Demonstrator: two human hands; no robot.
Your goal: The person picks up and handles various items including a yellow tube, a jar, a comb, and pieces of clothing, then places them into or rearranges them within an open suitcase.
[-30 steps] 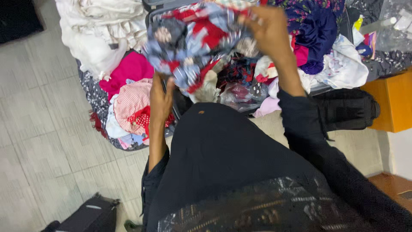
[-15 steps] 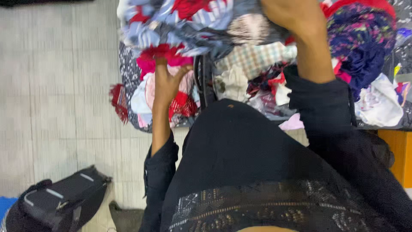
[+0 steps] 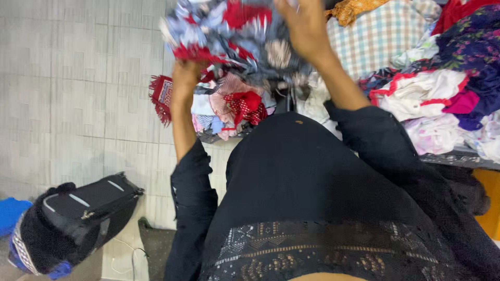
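Observation:
A patterned cloth in blue, grey and red is held up in front of me by both hands. My left hand grips its lower left edge. My right hand grips its upper right part, near the top of the view. Both arms wear black sleeves. Below the cloth lies a heap of mixed clothes in pink, red and white.
More clothes are piled on the right: a checked cloth, a dark floral one, white and pink ones. A black bag lies on the tiled floor at lower left. An orange surface shows at right.
The view has swung right and down a little. Both hands still hold the patterned cloth, the left hand now higher. The black bag shows more fully at lower left.

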